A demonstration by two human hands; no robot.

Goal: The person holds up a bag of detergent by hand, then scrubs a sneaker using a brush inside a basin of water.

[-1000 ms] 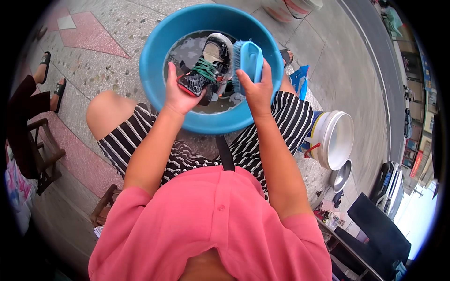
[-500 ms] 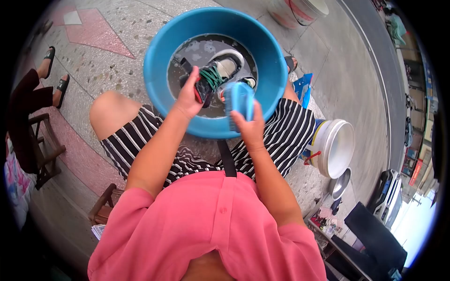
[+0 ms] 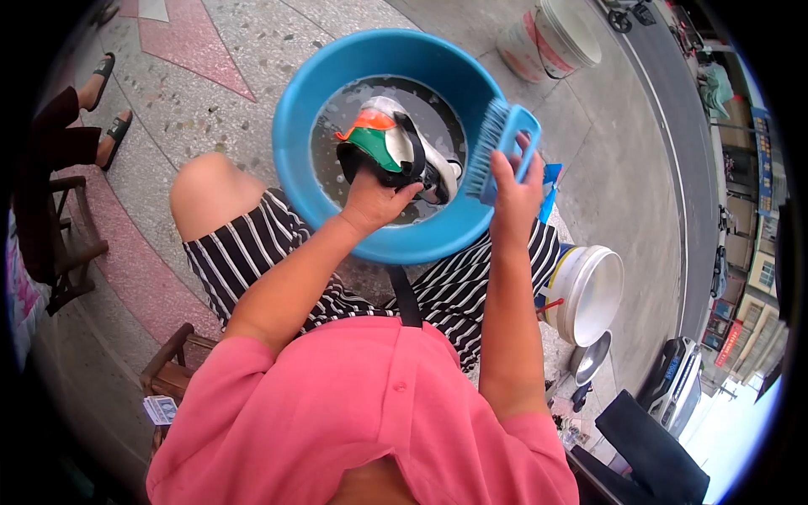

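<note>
My left hand (image 3: pixel 373 204) grips a sneaker (image 3: pixel 377 145), its fingers inside the dark opening and its thumb outside. Green and orange panels show on the shoe, along with white parts and a black strap. It is held over grey, sudsy water in a blue basin (image 3: pixel 292 126) between my knees. Another pale shoe-like part (image 3: pixel 443 181) shows at the lower right of it; whether it belongs to a second shoe I cannot tell. Over the basin's right rim, my right hand (image 3: pixel 515 195) holds a blue scrub brush (image 3: pixel 510 143), bristles facing left toward the shoe.
A white bucket (image 3: pixel 596 296) lies on its side by my right knee, with a metal bowl (image 3: pixel 591 358) near it. Another bucket (image 3: pixel 551 42) stands beyond the basin. At left, a person's sandalled feet (image 3: pixel 116 139) rest near a wooden chair (image 3: pixel 76 240).
The sneaker has been turned over in my left hand, from laces showing to its green and orange side. My right hand has moved the brush right, away from the shoe.
</note>
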